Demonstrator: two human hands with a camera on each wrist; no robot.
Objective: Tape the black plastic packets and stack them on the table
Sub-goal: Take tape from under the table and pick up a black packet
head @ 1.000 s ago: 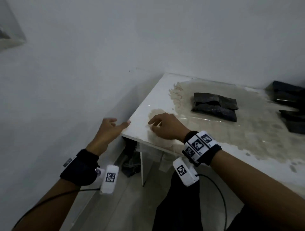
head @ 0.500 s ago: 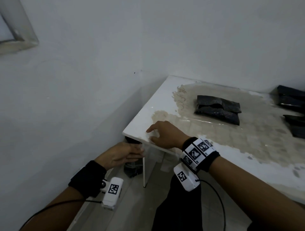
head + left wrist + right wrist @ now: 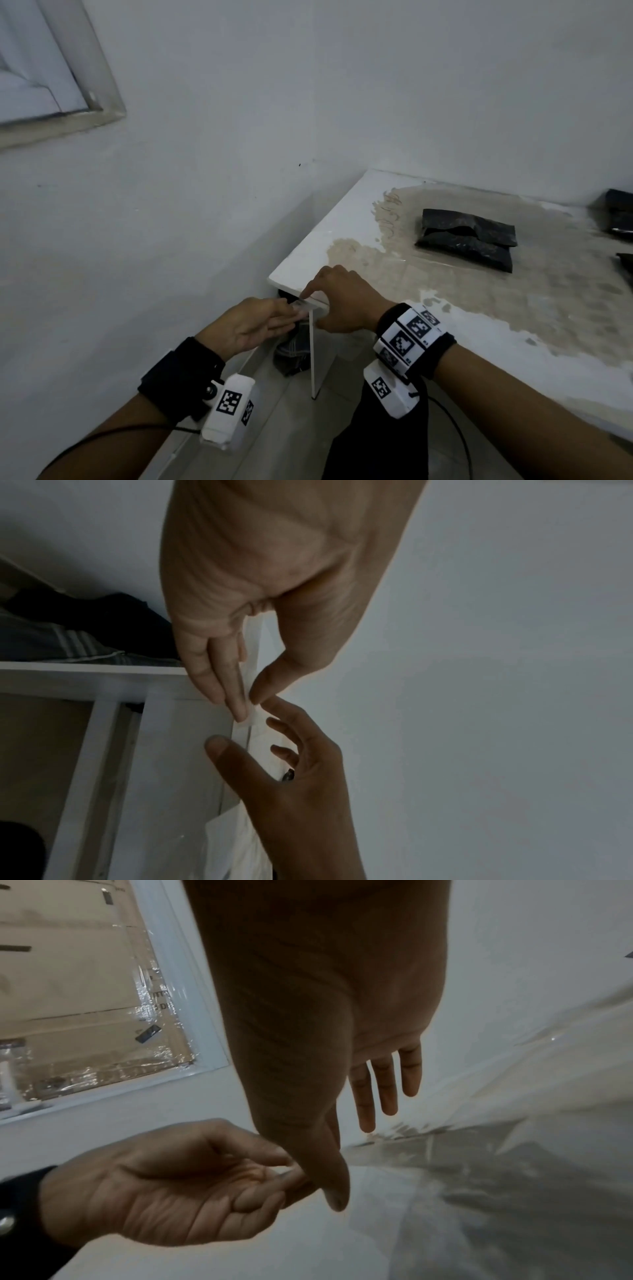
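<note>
Risen from under the table (image 3: 346, 219) edge, left hand (image 3: 250, 325) pinches a clear tape strip (image 3: 253, 715) — hard to see — opposite right hand (image 3: 342, 301), fingers relaxed; crinkled black packets (image 3: 466, 240) lie well beyond.

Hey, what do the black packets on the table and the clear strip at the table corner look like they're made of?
Black packets: thin plastic film by the look, slightly glossy, creased with glints. Clear strip, pinched by the left hand at the white table edge: likely transparent adhesive tape, translucent and thin, though the dim light leaves it uncertain.
</note>
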